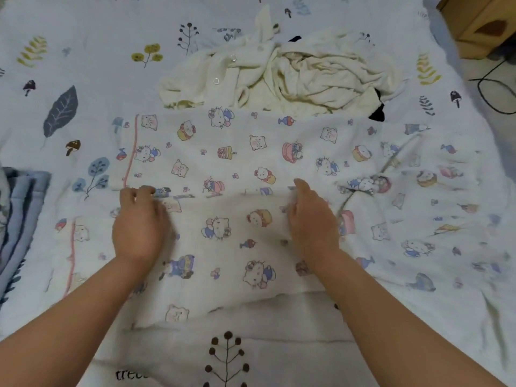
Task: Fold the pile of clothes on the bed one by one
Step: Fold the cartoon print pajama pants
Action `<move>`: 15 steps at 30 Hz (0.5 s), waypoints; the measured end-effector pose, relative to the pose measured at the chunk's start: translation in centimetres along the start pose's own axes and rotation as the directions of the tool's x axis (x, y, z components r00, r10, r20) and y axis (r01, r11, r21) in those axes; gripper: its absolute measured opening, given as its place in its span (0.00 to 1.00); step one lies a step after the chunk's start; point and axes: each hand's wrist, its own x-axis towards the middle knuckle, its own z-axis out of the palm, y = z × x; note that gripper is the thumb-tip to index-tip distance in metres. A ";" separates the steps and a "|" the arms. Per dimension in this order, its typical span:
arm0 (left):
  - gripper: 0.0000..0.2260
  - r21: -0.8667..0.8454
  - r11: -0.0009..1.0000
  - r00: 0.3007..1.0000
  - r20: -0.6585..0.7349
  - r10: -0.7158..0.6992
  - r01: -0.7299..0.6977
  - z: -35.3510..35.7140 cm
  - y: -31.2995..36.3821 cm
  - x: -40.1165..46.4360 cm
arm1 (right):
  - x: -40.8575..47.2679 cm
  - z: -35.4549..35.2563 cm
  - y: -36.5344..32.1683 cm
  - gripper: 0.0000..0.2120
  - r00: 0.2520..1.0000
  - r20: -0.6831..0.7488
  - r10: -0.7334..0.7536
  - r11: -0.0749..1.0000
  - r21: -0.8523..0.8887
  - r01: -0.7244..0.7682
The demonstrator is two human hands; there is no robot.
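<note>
So the white cartoon-cat print cloth with pink trim [251, 152] is spread flat on the bed with the leaf-and-mushroom sheet [83, 51], its long axis running left to right across the view. The near edge looks already brought up over the middle, making a folded band right under the hands.

Left hand [139, 222] sits at the left end of that fold line, fingers curled and pinching the doubled edge. Right hand [312, 216] is at the right part of the same line, fingers bent onto the fabric and seemingly gripping the edge too, though it's a bit blurry there. Both are about equally near the fold, so neither has an advantage.

What matters here: the cloth stretches well past the right hand to the right, and that side is wrinkled, so my guess is the right end needs the most tidying before the next fold lines up.

The rest of the pile, a crumpled cream garment with snap buttons [279, 71], lies just beyond the cloth's far edge, straight ahead, with something black [377, 110] poking out from under it.
</note>
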 end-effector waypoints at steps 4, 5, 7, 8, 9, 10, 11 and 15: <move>0.22 0.033 0.979 0.972 0.125 0.197 -0.203 1.9 3.0 -1.7 | -2.2 0.0 2.1 0.27 0.988 -0.134 -0.082 0.996 0.006 0.084; 0.24 0.030 0.953 0.941 0.167 0.293 -0.302 2.7 4.1 -2.6 | -2.5 -0.3 3.4 0.27 0.986 -0.160 -0.046 0.999 -0.036 0.040; 0.25 -0.015 0.875 0.850 0.232 0.474 -0.484 4.6 6.4 -4.8 | -3.0 -1.4 6.7 0.25 0.985 -0.167 0.051 0.987 -0.145 -0.076; 0.24 -0.046 0.832 0.789 0.291 0.541 -0.553 5.4 7.6 -6.0 | -3.4 -2.0 8.6 0.25 0.984 -0.114 0.135 0.970 -0.187 -0.155; 0.24 -0.056 0.800 0.734 0.366 0.573 -0.597 6.3 8.5 -7.1 | -3.8 -2.4 10.6 0.26 0.970 -0.023 0.241 0.943 -0.230 -0.240; 0.27 -0.021 0.785 0.688 0.468 0.555 -0.619 7.2 9.2 -7.9 | -4.2 -2.9 12.7 0.28 0.934 0.087 0.345 0.906 -0.290 -0.308; 0.32 0.024 0.767 0.650 0.548 0.526 -0.641 8.2 9.5 -8.4 | -4.7 -3.4 14.8 0.29 0.885 0.192 0.424 0.870 -0.358 -0.339; 0.32 0.174 0.764 0.606 0.724 0.329 -0.621 9.8 10.9 -8.5 | -6.1 -5.6 20.2 0.27 0.844 0.367 0.392 0.893 -0.373 -0.253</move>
